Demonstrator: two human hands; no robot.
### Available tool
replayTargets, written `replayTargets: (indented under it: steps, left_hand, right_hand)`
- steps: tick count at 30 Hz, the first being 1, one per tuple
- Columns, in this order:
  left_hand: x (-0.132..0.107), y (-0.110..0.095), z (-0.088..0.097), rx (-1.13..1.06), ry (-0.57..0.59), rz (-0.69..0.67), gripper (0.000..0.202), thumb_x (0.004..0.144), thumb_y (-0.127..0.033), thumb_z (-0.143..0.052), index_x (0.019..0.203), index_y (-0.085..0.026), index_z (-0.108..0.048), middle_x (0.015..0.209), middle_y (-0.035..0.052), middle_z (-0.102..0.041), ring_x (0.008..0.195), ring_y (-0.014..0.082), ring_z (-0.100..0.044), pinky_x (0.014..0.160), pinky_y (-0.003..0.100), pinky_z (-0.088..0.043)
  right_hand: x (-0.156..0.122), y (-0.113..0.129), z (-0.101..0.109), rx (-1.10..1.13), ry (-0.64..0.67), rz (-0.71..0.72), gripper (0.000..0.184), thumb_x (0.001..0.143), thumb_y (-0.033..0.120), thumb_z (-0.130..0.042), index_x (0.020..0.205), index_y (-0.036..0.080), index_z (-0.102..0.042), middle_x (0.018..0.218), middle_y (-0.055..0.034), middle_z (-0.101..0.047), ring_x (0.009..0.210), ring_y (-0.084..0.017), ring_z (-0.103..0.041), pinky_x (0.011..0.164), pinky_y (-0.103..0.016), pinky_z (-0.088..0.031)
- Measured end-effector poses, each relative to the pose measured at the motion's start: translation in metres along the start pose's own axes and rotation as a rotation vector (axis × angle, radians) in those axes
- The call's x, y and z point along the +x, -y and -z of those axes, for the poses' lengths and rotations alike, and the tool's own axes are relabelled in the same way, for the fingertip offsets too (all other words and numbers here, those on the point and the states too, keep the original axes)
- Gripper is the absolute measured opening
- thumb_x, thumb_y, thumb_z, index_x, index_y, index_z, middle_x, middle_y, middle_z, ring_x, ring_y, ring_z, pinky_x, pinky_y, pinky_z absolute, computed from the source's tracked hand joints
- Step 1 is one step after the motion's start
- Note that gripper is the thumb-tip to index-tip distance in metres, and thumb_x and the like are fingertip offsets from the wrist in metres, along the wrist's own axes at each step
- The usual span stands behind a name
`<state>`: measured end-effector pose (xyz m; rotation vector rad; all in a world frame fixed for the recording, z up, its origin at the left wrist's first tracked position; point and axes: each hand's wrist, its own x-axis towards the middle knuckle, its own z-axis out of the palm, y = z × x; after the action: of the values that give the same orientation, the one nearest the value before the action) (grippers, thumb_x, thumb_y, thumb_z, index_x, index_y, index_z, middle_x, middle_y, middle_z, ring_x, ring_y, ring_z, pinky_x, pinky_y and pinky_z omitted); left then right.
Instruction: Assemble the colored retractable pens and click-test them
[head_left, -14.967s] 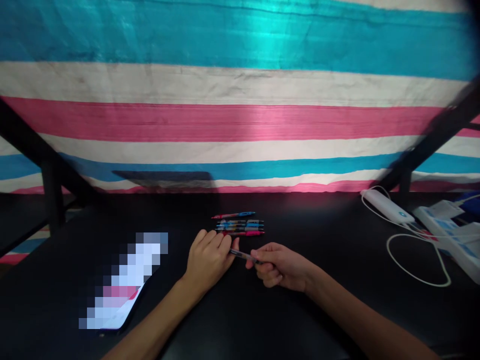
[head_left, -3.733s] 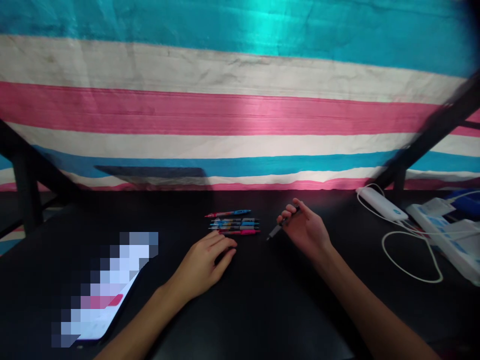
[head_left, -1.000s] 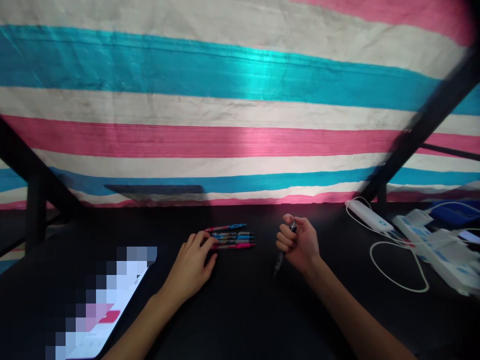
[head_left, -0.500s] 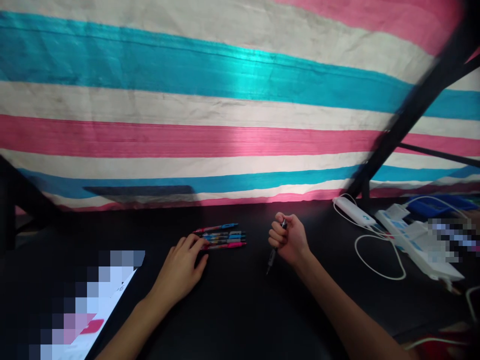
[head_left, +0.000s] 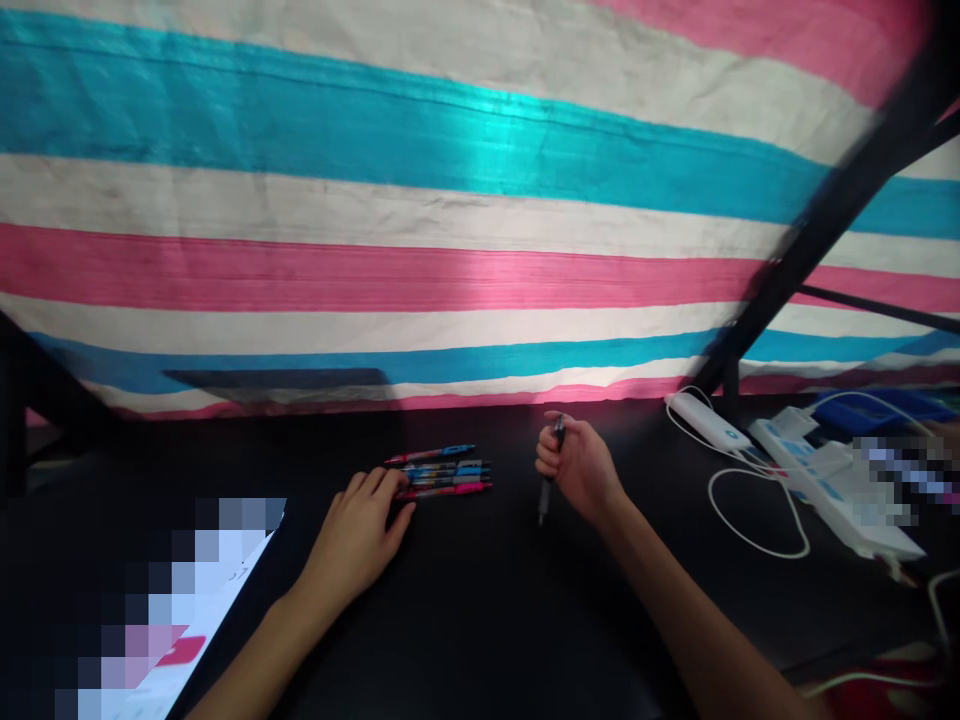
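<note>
In my right hand (head_left: 576, 465) is a dark pen (head_left: 544, 500), held with its tip pointing down, just above the black table (head_left: 465, 610). The fingers are curled around its upper part, and the thumb is near its top end. My left hand (head_left: 367, 520) rests palm down on the table, fingers stretched out. Its fingertips touch the left ends of several pens lying side by side, among them a pink-ended pen (head_left: 472, 488). Slightly behind the row lies a blue-and-red pen (head_left: 431, 454), set at a small angle.
A lit screen (head_left: 217, 600), partly pixelated, lies at the left. To the right are a white power strip (head_left: 832, 485), a white charger (head_left: 705, 420) and a looped white cable (head_left: 757, 552). A blue object (head_left: 885, 410) sits behind them. Striped sheeting (head_left: 375, 280) hangs at the back, with a dark slanted post (head_left: 817, 235).
The pen in my right hand has risen slightly and stands more upright, and the fingers have shifted on it. My left hand stays almost where it was beside the pens.
</note>
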<state>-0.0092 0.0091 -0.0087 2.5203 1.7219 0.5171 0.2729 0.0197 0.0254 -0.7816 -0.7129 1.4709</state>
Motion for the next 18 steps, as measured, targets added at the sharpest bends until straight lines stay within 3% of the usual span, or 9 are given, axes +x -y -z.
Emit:
replayTargets:
  steps: [4, 8, 12, 18]
  left_hand:
    - [-0.001, 0.003, -0.001, -0.036, 0.013, -0.007, 0.022, 0.088, -0.030, -0.044, 0.102, -0.020, -0.058, 0.101, 0.0080, -0.062, 0.093, 0.0261, -0.055, 0.072, 0.036, -0.043]
    - [-0.001, 0.006, -0.004, -0.141, -0.001, -0.036, 0.019, 0.089, -0.028, -0.044, 0.097, -0.021, -0.060, 0.096, 0.0071, -0.062, 0.089, 0.0250, -0.055, 0.073, 0.037, -0.044]
    - [-0.001, 0.002, 0.000, -0.359, -0.041, -0.065, 0.016, 0.089, -0.027, -0.045, 0.093, -0.021, -0.059, 0.093, 0.0058, -0.059, 0.087, 0.0225, -0.055, 0.079, 0.039, -0.045]
    - [0.002, -0.003, 0.008, -0.599, -0.062, 0.027, 0.019, 0.088, -0.035, -0.049, 0.093, -0.020, -0.061, 0.084, 0.0027, -0.059, 0.076, 0.0182, -0.057, 0.070, 0.032, -0.046]
  right_hand:
    - [0.007, -0.007, 0.014, -0.643, -0.125, 0.165, 0.044, 0.067, 0.016, -0.052, 0.111, 0.020, -0.053, 0.071, 0.0030, -0.050, 0.051, -0.010, -0.050, 0.052, -0.025, -0.040]
    - [0.009, -0.012, 0.031, -1.291, -0.113, 0.323, 0.033, 0.071, 0.018, -0.057, 0.103, 0.019, -0.063, 0.071, -0.0007, -0.054, 0.058, -0.015, -0.053, 0.059, -0.029, -0.042]
    - [0.004, -0.011, 0.029, -1.729, -0.120, 0.171, 0.019, 0.076, 0.022, -0.060, 0.093, 0.020, -0.068, 0.075, -0.0050, -0.064, 0.071, -0.020, -0.059, 0.065, -0.030, -0.040]
    - [0.001, -0.008, 0.023, -1.927, -0.165, 0.031, 0.020, 0.083, 0.027, -0.056, 0.098, 0.019, -0.067, 0.092, -0.0116, -0.066, 0.087, -0.026, -0.063, 0.068, -0.033, -0.041]
